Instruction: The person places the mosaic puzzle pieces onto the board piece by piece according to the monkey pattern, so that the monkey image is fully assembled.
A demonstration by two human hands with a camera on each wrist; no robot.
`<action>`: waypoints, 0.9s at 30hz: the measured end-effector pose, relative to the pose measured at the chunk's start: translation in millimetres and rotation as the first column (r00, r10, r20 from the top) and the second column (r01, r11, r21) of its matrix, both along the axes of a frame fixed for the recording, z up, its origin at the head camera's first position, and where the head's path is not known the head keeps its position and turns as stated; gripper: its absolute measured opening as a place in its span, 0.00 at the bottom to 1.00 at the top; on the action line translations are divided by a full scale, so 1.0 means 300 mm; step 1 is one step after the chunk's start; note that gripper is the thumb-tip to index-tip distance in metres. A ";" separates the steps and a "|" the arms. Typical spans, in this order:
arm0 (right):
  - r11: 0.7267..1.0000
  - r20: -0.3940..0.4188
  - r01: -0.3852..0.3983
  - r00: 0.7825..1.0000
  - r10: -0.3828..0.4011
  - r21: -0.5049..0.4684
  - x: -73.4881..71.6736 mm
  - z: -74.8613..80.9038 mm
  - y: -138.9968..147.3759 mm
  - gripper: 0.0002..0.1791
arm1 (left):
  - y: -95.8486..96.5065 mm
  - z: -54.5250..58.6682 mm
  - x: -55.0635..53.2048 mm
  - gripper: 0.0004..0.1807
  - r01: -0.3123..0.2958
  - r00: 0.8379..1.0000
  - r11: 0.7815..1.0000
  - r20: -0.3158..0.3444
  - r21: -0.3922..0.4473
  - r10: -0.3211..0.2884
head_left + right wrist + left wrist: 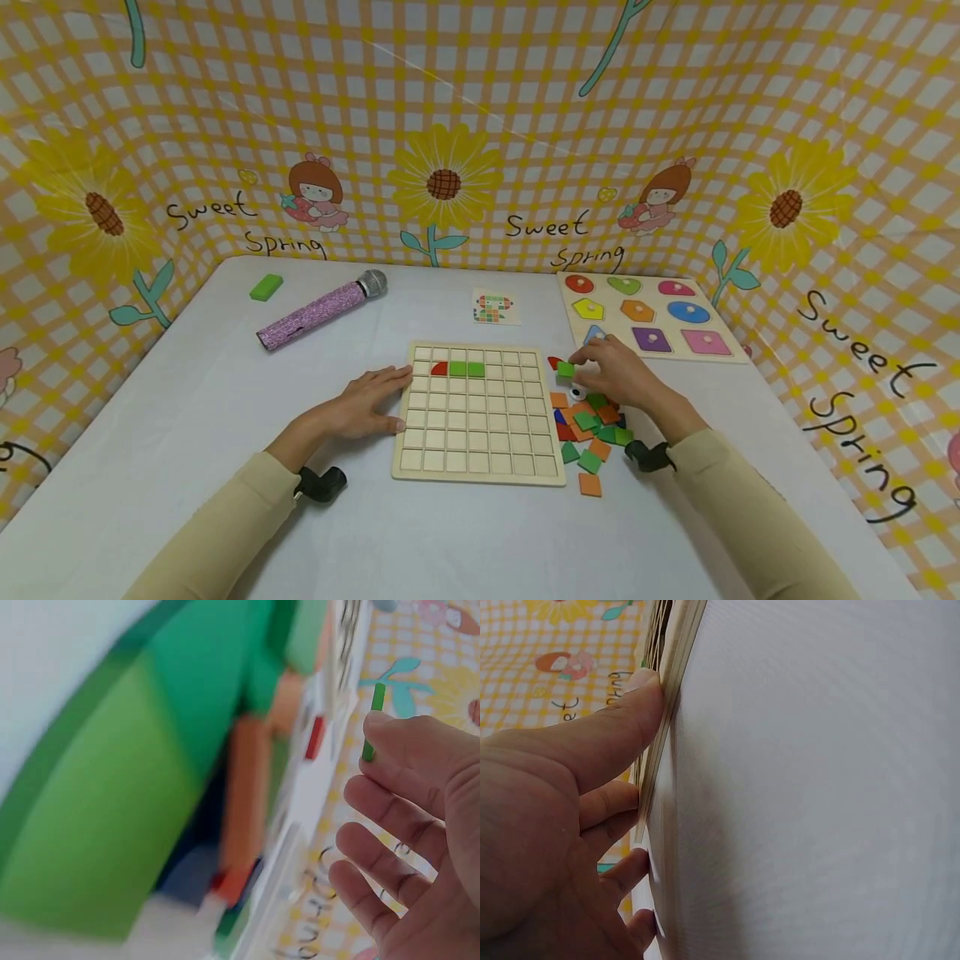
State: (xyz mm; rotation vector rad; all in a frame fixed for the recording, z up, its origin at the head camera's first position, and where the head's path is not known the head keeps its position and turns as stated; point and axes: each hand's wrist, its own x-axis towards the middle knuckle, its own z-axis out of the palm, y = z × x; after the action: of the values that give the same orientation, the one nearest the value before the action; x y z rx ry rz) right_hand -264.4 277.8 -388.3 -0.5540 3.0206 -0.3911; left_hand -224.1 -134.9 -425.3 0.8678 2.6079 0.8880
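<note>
Spread flat rather than clutching, my left hand (360, 406) rests against the left edge of the grid board (480, 477). A red piece (440, 369) and two green squares (457, 369) sit side by side in one row. Just right of the board, by the loose tiles (587, 421), my right hand (618, 377) pinches a green tile (566, 369) — the picking-up step, I judge; next calls for a level carry leftward — then squaring over a cell.

Between 2 hands (360, 408), 1 gridded board (476, 425) bearing 3 tiles (457, 369) is seen; 1 green tile (566, 370) is held by the right hand (618, 375). Beyond them are set 1 microphone (318, 312), 1 green block (266, 287), 1 picture card (497, 308) and 1 knobbed puzzle (651, 292).
</note>
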 end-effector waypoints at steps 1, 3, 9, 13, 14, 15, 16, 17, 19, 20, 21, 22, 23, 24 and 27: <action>1.000 -0.010 -0.008 1.000 0.007 -0.007 0.004 0.007 -0.013 0.16 | 0.000 -0.002 -0.002 0.42 -0.005 1.000 1.000 0.002 -0.009 0.005; 0.999 -0.033 -0.031 0.999 0.030 -0.018 0.009 0.015 -0.041 0.15 | 0.002 -0.005 -0.006 0.42 -0.012 1.000 1.000 0.001 -0.024 0.012; 0.996 -0.075 -0.082 0.994 0.079 -0.033 0.018 0.024 -0.133 0.15 | 0.003 -0.006 -0.004 0.42 -0.021 1.000 0.999 -0.008 -0.049 0.021; 0.991 -0.103 -0.130 0.987 0.125 -0.043 0.018 0.029 -0.192 0.15 | 0.003 -0.004 -0.004 0.42 -0.021 1.000 0.999 -0.012 -0.047 0.020; 0.989 -0.101 -0.138 0.986 0.133 -0.048 0.016 0.028 -0.206 0.15 | 0.004 -0.003 -0.003 0.42 -0.023 1.000 0.999 -0.008 -0.046 0.023; 0.989 -0.098 -0.141 0.986 0.136 -0.051 0.013 0.029 -0.219 0.15 | 0.004 -0.003 -0.003 0.42 -0.023 1.000 0.999 -0.008 -0.046 0.022; 0.988 -0.095 -0.144 0.986 0.140 -0.046 0.011 0.028 -0.231 0.15 | 0.004 -0.002 -0.003 0.42 -0.023 1.000 0.999 -0.008 -0.047 0.023; 0.989 -0.084 -0.140 0.987 0.136 -0.046 0.008 0.027 -0.243 0.15 | 0.004 -0.003 -0.004 0.42 -0.023 1.000 0.999 -0.007 -0.047 0.023; 0.990 -0.074 -0.135 0.989 0.132 -0.039 0.000 0.023 -0.265 0.14 | 0.004 -0.004 -0.004 0.42 -0.021 1.000 0.999 -0.011 -0.048 0.021; 0.990 -0.074 -0.138 0.988 0.136 -0.030 -0.005 0.019 -0.273 0.14 | 0.004 -0.005 -0.005 0.42 -0.020 1.000 0.999 -0.013 -0.047 0.019; 0.990 -0.077 -0.140 0.987 0.138 -0.018 -0.008 0.016 -0.281 0.14 | 0.003 -0.006 -0.006 0.42 -0.019 1.000 0.999 -0.014 -0.046 0.018; 0.990 -0.077 -0.140 0.987 0.139 -0.008 -0.013 0.012 -0.289 0.14 | 0.003 -0.006 -0.006 0.42 -0.019 1.000 0.999 -0.013 -0.046 0.018; 0.990 -0.074 -0.138 0.988 0.138 -0.002 -0.018 0.008 -0.296 0.14 | 0.003 -0.006 -0.006 0.42 -0.019 1.000 0.999 -0.012 -0.046 0.019; 0.990 -0.074 -0.137 0.988 0.138 0.009 -0.022 0.003 -0.303 0.14 | 0.004 -0.006 -0.006 0.42 -0.019 1.000 0.999 -0.011 -0.047 0.019; 0.990 -0.070 -0.135 0.988 0.137 0.039 -0.037 -0.011 -0.320 0.13 | 0.004 -0.005 -0.005 0.42 -0.022 1.000 0.999 -0.006 -0.049 0.021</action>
State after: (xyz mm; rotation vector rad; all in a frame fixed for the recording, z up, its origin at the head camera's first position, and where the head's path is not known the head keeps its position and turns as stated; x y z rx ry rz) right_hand -275.6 182.0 -391.7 -0.7827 3.0281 -0.3177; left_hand -225.7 -133.6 -426.9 0.8320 2.6365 0.8247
